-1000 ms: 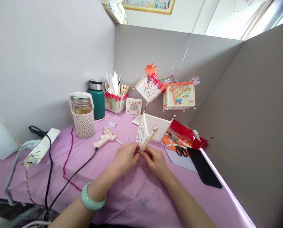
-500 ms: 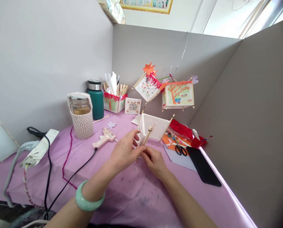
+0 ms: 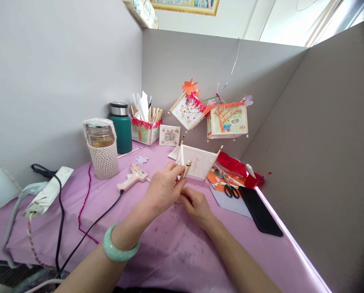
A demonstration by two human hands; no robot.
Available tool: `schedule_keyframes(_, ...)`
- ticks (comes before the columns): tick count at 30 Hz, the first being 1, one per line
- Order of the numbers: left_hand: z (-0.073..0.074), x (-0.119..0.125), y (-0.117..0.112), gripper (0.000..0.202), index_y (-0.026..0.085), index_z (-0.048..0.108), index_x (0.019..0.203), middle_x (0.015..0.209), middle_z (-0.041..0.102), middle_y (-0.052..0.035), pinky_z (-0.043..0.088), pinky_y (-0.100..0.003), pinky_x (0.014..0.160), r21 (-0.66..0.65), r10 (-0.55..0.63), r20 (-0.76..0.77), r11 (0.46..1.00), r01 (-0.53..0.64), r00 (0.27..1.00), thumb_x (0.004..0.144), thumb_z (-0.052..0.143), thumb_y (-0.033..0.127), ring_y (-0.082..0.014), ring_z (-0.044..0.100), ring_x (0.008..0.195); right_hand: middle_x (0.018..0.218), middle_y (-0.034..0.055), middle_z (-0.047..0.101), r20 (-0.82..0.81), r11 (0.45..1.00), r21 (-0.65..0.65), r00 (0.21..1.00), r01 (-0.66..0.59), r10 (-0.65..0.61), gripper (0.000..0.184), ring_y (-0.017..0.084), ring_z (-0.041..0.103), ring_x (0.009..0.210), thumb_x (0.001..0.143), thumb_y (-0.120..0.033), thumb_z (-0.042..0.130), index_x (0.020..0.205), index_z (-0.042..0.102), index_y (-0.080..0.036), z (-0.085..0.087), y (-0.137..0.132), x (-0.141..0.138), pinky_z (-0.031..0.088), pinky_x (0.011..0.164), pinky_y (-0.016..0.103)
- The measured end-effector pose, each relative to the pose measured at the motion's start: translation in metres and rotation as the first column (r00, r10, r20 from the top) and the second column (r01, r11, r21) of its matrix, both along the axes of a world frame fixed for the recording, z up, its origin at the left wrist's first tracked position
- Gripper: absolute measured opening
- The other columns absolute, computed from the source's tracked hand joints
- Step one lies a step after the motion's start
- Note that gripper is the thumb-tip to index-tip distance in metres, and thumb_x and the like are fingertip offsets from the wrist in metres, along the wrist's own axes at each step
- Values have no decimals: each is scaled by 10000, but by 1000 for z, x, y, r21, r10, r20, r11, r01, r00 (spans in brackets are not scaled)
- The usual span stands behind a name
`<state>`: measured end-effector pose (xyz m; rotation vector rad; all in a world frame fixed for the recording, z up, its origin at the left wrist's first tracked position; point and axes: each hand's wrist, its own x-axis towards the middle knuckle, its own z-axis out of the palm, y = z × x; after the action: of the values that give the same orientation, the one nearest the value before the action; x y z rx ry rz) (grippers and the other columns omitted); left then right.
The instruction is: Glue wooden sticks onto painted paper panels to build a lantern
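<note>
A small paper lantern frame [image 3: 197,162] with white painted panels and wooden stick corners rests tilted on the pink tablecloth [image 3: 176,248]. My left hand [image 3: 163,189], with a green bangle on its wrist, grips the frame's near panel and corner stick, fingers curled round it. My right hand [image 3: 196,205] is closed on the lower end of the same corner stick, just below the left hand's fingers. Both hands touch each other at the frame's near corner.
A pink glue gun [image 3: 133,177] with a black cord lies left of the hands. Behind stand a crochet-covered jar [image 3: 101,148], a green flask [image 3: 121,126] and a stick box [image 3: 145,129]. Two finished lanterns [image 3: 227,120] hang at the back. Scissors [image 3: 229,189] and a black phone [image 3: 259,211] lie right.
The lantern frame has tipped away and lower toward the table. My left hand has slid up along the near corner stick. The view has shifted slightly.
</note>
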<state>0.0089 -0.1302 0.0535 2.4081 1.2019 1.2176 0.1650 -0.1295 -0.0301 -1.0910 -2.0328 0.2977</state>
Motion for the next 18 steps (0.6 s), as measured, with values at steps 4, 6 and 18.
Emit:
schedule_keyframes(4,1,-1,1,49,197,556,808,798,514,3,419,-240,648,12,-14,4,1000,14,1000,824,513,178,-119,519,693,784,25,655,9,1000,-7,1000,-6,6,163,136,576,685,890,-268,467,880,603,-180,0,-1,-2,419,655,245)
schedule_keyframes(6,1,-2,2,46,193,550,793,789,513,5,415,-237,641,10,-26,6,1000,26,1000,820,519,173,-116,513,687,771,24,653,1,1000,-7,1000,8,-8,188,137,578,682,896,-282,450,866,608,-184,2,-2,-3,418,648,243)
schedule_keyframes(18,5,-9,3,37,192,576,805,788,544,10,409,-239,596,-19,-51,28,998,52,998,806,546,212,-99,510,623,1029,126,603,-76,702,66,705,709,-705,426,236,549,926,758,-365,528,1118,542,-139,19,55,82,422,792,351)
